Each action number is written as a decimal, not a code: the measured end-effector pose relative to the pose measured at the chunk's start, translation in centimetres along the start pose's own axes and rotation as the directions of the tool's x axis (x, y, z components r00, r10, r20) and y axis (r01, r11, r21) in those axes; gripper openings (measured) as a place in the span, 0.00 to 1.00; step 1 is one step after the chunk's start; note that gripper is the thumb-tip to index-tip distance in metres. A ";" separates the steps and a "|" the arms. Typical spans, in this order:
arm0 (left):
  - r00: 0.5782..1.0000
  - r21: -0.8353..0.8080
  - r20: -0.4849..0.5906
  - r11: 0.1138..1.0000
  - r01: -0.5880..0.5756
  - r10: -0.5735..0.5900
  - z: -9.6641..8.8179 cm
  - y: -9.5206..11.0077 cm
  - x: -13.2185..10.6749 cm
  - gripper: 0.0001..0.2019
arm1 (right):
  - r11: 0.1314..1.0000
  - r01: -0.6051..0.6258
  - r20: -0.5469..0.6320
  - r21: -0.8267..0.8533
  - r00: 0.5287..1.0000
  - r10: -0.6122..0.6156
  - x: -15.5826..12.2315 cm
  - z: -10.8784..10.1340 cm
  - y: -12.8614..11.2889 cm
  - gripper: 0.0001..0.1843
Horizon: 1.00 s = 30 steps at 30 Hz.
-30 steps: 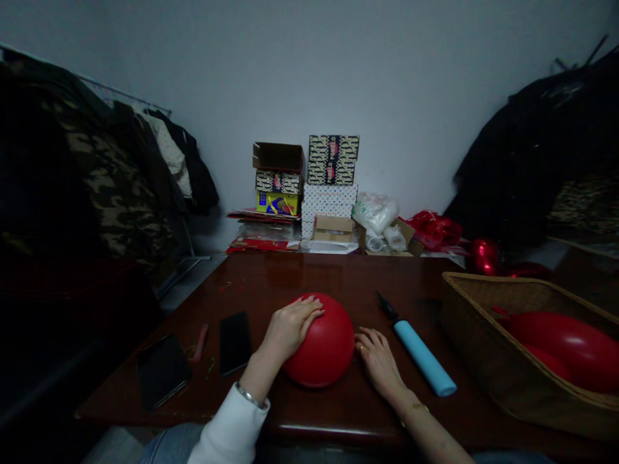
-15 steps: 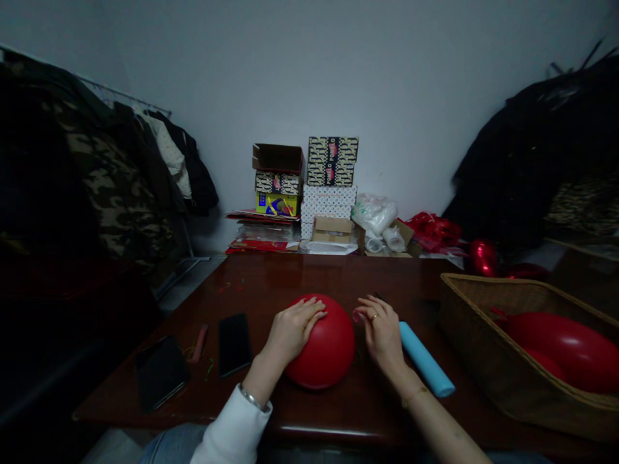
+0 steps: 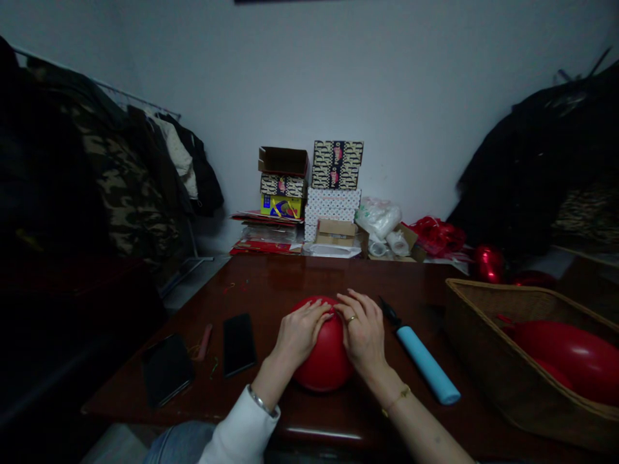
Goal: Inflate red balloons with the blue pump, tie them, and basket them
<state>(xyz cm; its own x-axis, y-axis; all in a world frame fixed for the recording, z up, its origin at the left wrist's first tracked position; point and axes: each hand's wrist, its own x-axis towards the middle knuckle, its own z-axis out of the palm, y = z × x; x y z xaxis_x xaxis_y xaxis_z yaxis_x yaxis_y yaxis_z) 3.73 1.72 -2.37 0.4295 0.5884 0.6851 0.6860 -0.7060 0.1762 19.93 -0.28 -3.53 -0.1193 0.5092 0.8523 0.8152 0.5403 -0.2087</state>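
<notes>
A round, inflated red balloon (image 3: 323,364) rests on the dark wooden table in front of me. My left hand (image 3: 302,328) lies over its upper left side, fingers bent and fingertips pinched together at the top, where the neck is hidden. My right hand (image 3: 360,325), with a ring on one finger, meets it from the right. Its fingers curl in at the same spot, and what they pinch is hidden. Right of that hand lies a light blue hand pump (image 3: 428,364) with a black nozzle.
A wicker basket (image 3: 488,341) with inflated red balloons (image 3: 565,348) stands at the right. On the left lie a phone (image 3: 239,345), a dark tablet-like device (image 3: 167,370) and a small reddish stick (image 3: 205,342). Stacked boxes (image 3: 333,209) stand beyond the table's far edge (image 3: 309,259).
My right hand has moved left from beside the balloon to its top, meeting my left hand. The small pink thing at its fingertips is now out of sight. The view has shifted slightly.
</notes>
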 end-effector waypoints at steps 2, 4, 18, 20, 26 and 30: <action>1.000 0.006 -0.013 1.000 -0.021 0.021 0.1 0.0 -0.1 0.12 | 1.000 -0.020 0.008 0.020 1.000 0.020 0.0 0.0 0.0 0.12; 0.999 0.013 -0.035 0.999 -0.036 0.036 0.1 0.1 -0.1 0.12 | 0.997 -0.056 0.018 0.047 0.998 0.055 -0.1 0.0 0.0 0.11; 0.997 0.011 -0.051 0.999 -0.050 0.051 0.3 0.1 -0.2 0.12 | 0.937 -0.224 0.194 0.267 0.965 0.176 -0.7 1.1 1.0 0.14; 0.998 0.011 -0.051 0.999 -0.046 0.047 0.3 0.2 -0.2 0.12 | 0.933 -0.233 0.185 0.275 0.965 0.186 -0.8 1.2 1.0 0.13; 0.996 -0.004 -0.059 0.998 -0.069 0.069 0.0 0.5 -0.1 0.11 | 0.926 -0.242 0.169 0.288 0.965 0.200 -1.0 0.8 0.8 0.14; 0.995 -0.004 -0.070 0.997 -0.073 0.073 0.1 0.5 -0.1 0.11 | 0.926 -0.228 0.175 0.301 0.968 0.181 -0.8 0.6 0.9 0.14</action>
<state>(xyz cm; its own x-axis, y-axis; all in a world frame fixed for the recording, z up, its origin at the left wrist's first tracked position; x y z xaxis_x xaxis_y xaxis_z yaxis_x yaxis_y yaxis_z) 4.07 1.34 -2.39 0.4361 0.5063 0.7440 0.6504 -0.7487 0.1282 20.42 0.18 -4.66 -0.0670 0.7080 0.7030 0.6111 0.5861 -0.5320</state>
